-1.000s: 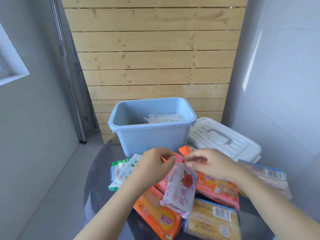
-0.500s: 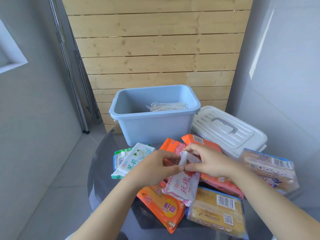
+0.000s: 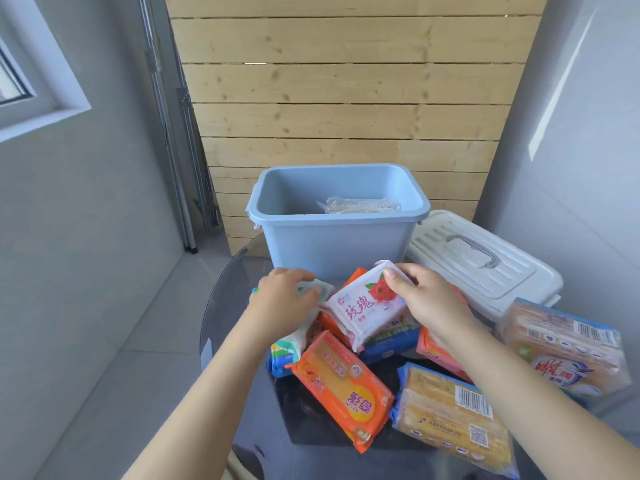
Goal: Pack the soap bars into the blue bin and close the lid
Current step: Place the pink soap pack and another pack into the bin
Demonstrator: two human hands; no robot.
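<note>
Hands have parted since a moment ago, when both pinched one white rose-print soap packet (image 3: 367,308): the right hand (image 3: 427,299) now grips it alone by its far edge, raised over the pile, while the left hand (image 3: 284,303) closes on a white-and-green packet (image 3: 313,289). The blue bin (image 3: 337,244) stands open just behind, one clear-wrapped pack inside, its white lid (image 3: 485,265) beside it; judging by this, two packets go in next.

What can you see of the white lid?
The white lid is off, lying handle-up on the table to the right of the blue bin. It looks like ribbed plastic with a grey carry handle in the middle. Its near corner is hidden behind a soap pack. Neither hand touches it.
</note>
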